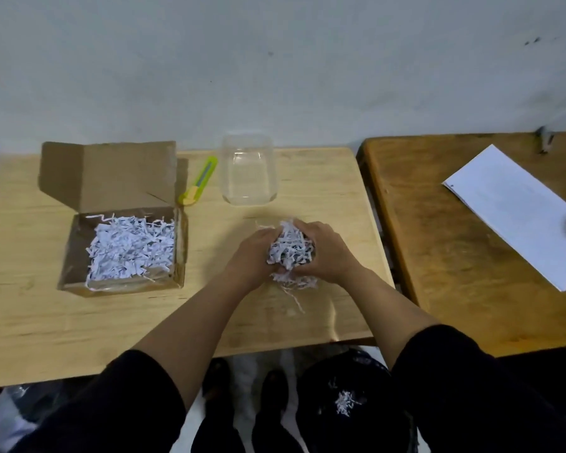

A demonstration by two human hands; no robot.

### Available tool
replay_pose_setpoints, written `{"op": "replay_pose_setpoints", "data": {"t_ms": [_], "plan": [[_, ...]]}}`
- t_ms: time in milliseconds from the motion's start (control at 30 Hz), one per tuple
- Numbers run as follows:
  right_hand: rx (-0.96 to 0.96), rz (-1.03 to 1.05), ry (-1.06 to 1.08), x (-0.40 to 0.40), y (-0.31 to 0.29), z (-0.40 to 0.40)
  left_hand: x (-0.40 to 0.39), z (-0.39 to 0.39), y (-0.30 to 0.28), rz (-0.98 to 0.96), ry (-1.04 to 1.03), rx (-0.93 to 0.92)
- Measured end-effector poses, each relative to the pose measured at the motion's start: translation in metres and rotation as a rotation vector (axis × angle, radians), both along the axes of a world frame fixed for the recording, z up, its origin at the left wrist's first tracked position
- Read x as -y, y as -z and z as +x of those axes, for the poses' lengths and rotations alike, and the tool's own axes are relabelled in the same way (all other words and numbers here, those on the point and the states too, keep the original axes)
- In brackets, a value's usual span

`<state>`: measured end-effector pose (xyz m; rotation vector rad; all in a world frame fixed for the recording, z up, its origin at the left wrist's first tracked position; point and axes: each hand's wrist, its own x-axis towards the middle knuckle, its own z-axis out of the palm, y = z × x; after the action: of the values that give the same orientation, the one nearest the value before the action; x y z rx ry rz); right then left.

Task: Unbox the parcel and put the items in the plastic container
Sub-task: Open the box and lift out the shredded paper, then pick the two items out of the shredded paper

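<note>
A clump of shredded paper point(290, 248) was held between the left hand point(252, 256) and the right hand point(327, 253), just above the light wooden table point(30, 315). The two hands were pressed together around the clump, with the fingers curled on it. Something dark could be seen inside the clump, but what it was could not be told. A few thin strips hung down from the hands toward the table top.

The clear plastic container point(249, 170) was set near the back edge of the table, just past the hands. Nothing was seen inside it. A yellow-green box cutter point(198, 181) was laid just beside it on the left, between the container and the cardboard box point(111, 178). The box was placed toward the left back part of the table, with its lid flipped up. More shredded paper point(131, 250) was piled inside it.

A darker wooden table point(455, 256) was set beside the right edge. A white sheet of paper point(517, 214) was laid on it. A little bit of shredded paper point(345, 403) was seen on the dark clothing below.
</note>
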<state>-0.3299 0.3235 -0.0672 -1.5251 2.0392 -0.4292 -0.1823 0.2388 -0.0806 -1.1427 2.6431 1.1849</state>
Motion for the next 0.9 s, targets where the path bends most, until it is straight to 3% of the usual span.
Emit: {"op": "replay_pose_setpoints", "data": {"t_ms": [100, 233, 367, 467, 633, 900], "plan": [[-0.02, 0.066, -0.007, 0.001, 0.016, 0.001, -0.003, 0.006, 0.008, -0.032, -0.02, -0.011], [-0.005, 0.006, -0.05, -0.004, 0.02, -0.004, -0.002, 0.013, 0.011, -0.062, -0.029, -0.062], [0.039, -0.181, 0.058, -0.014, 0.012, -0.009, 0.002, 0.024, 0.01, -0.173, -0.063, -0.141], [-0.036, -0.296, 0.082, -0.013, 0.011, -0.007, 0.003, 0.028, 0.009, -0.268, -0.059, -0.241], [-0.075, -0.154, -0.036, -0.007, 0.026, 0.008, -0.003, 0.019, 0.015, -0.207, 0.011, -0.171], [-0.096, -0.222, 0.217, -0.008, 0.017, -0.012, 0.015, 0.029, 0.016, -0.265, -0.249, -0.106]]}}
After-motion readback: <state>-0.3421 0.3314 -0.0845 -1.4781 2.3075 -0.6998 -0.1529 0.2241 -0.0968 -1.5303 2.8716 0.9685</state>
